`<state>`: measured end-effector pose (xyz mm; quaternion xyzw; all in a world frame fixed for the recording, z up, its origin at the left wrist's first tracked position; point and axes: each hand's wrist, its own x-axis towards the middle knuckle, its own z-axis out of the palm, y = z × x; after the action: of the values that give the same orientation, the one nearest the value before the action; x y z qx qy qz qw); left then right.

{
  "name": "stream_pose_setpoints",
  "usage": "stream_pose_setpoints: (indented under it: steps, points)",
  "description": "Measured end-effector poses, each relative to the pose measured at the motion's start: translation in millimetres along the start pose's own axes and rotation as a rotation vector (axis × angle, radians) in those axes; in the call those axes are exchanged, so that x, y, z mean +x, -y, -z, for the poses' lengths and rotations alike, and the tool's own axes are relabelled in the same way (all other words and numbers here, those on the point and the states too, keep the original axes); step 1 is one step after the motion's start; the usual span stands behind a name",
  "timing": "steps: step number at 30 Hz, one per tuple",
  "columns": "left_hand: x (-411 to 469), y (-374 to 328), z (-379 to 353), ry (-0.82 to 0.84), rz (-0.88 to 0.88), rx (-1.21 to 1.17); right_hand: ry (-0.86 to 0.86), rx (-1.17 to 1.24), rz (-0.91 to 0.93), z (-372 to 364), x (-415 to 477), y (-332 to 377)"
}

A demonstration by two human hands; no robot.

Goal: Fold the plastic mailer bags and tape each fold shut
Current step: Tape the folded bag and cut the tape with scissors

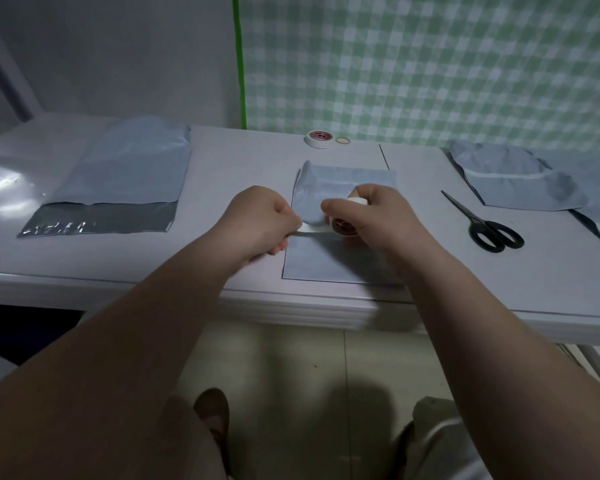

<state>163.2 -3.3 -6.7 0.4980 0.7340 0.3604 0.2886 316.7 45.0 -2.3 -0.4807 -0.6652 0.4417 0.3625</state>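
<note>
While the folded mailer bag [333,258] lay flat on the worktop [229,188] near its front edge, the taping step was in hand. The right hand [371,216] was curled round a tape roll [343,227] just above the bag. The left hand [260,220] pinched the free tape end [310,229], drawn out a short way to the left. The strip did not appear to be stuck down yet.

In my judgement, the next move called for a length long enough to cross the fold, pressed flat, then cut. The scissors [485,226] lay to the right, well apart from both hands, so one hand would have to let go.

Unfolded mailers [129,168] lay at the left and a pile of mailers [513,178] at the right. A spare tape roll [319,138] stood at the back beside a rubber band [342,140].

Both rolls bore a red core label; the print was too small to read. No other writing was legible.
</note>
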Motion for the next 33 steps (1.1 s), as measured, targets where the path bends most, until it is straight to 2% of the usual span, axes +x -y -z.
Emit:
stream_pose_setpoints:
  steps: [8, 12, 18, 21, 26, 30, 33]
  points:
    - [1.3, 5.3, -3.1, -0.101, -0.127, 0.184, -0.088, -0.142, 0.081, -8.2, 4.5, -21.3]
    - [2.4, 7.3, -6.1, -0.144, -0.150, 0.259, -0.070, -0.186, 0.120, -7.8, 2.4, -21.2]
    - [1.5, 6.0, -4.3, -0.215, -0.216, 0.318, -0.014, -0.222, 0.090, -8.9, 8.2, -16.6]
    - [-0.7, 5.2, 0.6, -0.224, -0.244, 0.282, -0.055, -0.196, 0.068, -10.2, 10.5, -13.0]
    - [-8.5, 4.9, 1.0, -0.038, -0.166, -0.166, -0.109, -0.028, 0.116, -7.4, 9.2, 0.9]
    - [-22.1, 18.8, -3.1, 0.053, -0.376, 0.094, -0.153, 0.022, 0.110, -16.2, -2.5, -15.4]
    - [-27.1, 28.0, -3.2, 0.062, -0.433, 0.241, -0.178, 0.009, 0.118, -16.9, -4.7, -23.5]
